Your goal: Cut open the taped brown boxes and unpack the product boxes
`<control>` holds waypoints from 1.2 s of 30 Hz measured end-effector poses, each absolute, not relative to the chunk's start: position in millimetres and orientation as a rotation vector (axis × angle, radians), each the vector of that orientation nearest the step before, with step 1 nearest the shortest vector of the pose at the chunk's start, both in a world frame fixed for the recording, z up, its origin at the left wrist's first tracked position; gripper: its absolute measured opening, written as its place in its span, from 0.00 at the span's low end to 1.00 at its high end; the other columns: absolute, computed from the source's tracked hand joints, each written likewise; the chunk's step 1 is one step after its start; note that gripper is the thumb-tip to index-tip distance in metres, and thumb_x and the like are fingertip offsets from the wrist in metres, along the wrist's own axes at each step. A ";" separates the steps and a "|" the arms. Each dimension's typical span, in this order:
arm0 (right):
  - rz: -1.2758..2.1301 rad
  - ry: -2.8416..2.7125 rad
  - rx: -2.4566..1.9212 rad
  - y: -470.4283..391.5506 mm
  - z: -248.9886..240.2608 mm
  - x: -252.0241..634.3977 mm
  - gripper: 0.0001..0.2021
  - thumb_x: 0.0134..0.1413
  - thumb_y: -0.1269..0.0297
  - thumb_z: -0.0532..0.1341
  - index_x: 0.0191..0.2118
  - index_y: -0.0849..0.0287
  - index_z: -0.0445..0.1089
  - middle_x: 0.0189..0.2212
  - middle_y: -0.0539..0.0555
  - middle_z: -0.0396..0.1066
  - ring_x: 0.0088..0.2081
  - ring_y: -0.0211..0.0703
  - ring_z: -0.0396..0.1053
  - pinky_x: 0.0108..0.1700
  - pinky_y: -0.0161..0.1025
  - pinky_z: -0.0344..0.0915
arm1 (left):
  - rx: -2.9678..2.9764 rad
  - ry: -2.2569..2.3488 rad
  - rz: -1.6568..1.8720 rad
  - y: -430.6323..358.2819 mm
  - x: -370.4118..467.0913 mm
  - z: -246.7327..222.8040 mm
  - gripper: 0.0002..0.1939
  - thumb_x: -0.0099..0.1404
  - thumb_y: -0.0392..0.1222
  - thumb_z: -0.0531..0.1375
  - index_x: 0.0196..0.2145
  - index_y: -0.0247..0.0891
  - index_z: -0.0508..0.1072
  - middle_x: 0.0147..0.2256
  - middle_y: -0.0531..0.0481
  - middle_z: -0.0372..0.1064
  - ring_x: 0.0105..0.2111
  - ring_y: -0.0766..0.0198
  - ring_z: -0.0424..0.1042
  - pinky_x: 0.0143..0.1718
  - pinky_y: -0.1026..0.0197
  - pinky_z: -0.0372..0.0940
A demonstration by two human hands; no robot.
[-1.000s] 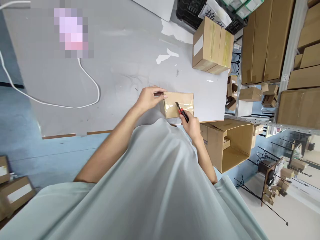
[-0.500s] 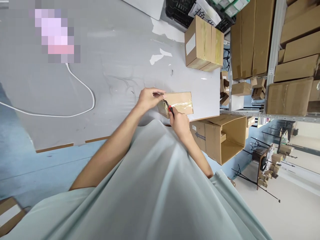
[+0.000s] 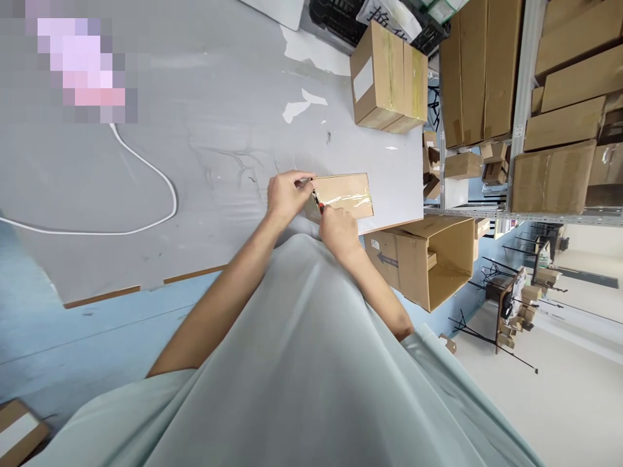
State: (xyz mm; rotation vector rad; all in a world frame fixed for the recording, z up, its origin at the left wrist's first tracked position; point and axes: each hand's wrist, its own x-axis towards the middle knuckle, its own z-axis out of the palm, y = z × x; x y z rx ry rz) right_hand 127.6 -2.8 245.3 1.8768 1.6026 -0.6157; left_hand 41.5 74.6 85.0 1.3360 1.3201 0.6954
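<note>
A small cardboard box (image 3: 343, 188) with shiny clear tape lies near the table's front edge. At its left end, my left hand (image 3: 287, 196) is closed, thumb and fingers pinching the far corner. My right hand (image 3: 339, 230) is wrapped round a red and black utility knife (image 3: 320, 206), most of its handle hidden in the fist. The knife's tip points at the box's taped left end, close to my left fingertips. Whether the blade is in the cardboard, I cannot tell.
Two taped cartons (image 3: 389, 78) stand at the table's back right, with a black crate (image 3: 335, 19) behind. Below the right edge is a large open carton (image 3: 418, 259). A white cable (image 3: 168, 185) curves across the left side. Shelves (image 3: 518, 130) of boxes stand right.
My right hand and the knife have moved left and slightly away from me, and less of the handle shows. My left hand stays at the box corner. The whole view has shifted a little.
</note>
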 end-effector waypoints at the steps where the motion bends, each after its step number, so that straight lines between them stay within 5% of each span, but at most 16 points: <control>1: -0.616 1.561 1.917 -2.7 247.8 127.3 0.21 0.82 0.76 0.51 0.65 0.63 0.79 0.58 0.72 0.84 0.61 0.57 0.85 0.60 0.45 0.80 | 1.347 1.332 0.695 73.8 42.5 86.9 0.16 0.69 0.44 0.69 0.51 0.42 0.92 0.50 0.46 0.89 0.47 0.49 0.85 0.56 0.51 0.76; 8: -0.723 1.473 2.018 -10.9 256.1 132.6 0.19 0.86 0.67 0.52 0.66 0.64 0.77 0.61 0.70 0.84 0.62 0.56 0.83 0.62 0.44 0.76 | 1.395 1.393 0.685 69.3 49.9 95.6 0.15 0.71 0.41 0.67 0.50 0.41 0.91 0.51 0.44 0.88 0.47 0.48 0.85 0.56 0.50 0.76; 17: -0.834 1.489 2.007 -24.9 249.9 140.9 0.19 0.84 0.70 0.53 0.65 0.66 0.79 0.62 0.71 0.83 0.63 0.57 0.82 0.64 0.45 0.76 | 1.387 1.453 0.713 62.8 55.3 93.6 0.13 0.71 0.41 0.67 0.49 0.40 0.91 0.49 0.44 0.88 0.45 0.50 0.86 0.54 0.51 0.77; 25: -0.837 1.473 2.100 -49.2 284.9 182.3 0.20 0.87 0.63 0.53 0.70 0.59 0.75 0.54 0.66 0.87 0.56 0.60 0.86 0.56 0.45 0.77 | 1.469 1.463 0.770 60.8 52.5 84.8 0.17 0.73 0.43 0.65 0.55 0.42 0.87 0.55 0.43 0.86 0.55 0.47 0.84 0.65 0.46 0.76; 30: -0.713 1.367 2.322 -53.9 282.8 248.2 0.21 0.88 0.61 0.51 0.72 0.55 0.73 0.54 0.61 0.88 0.55 0.59 0.86 0.53 0.43 0.73 | 1.854 1.271 0.798 46.5 83.6 100.8 0.21 0.77 0.47 0.66 0.65 0.51 0.83 0.72 0.44 0.74 0.77 0.36 0.66 0.81 0.30 0.57; 36: -0.761 1.426 2.325 -44.0 260.7 286.6 0.21 0.88 0.60 0.51 0.73 0.53 0.72 0.54 0.61 0.88 0.55 0.58 0.85 0.54 0.42 0.71 | 2.115 0.985 0.585 26.1 133.3 107.1 0.25 0.80 0.53 0.62 0.70 0.50 0.79 0.82 0.43 0.61 0.86 0.29 0.43 0.83 0.18 0.38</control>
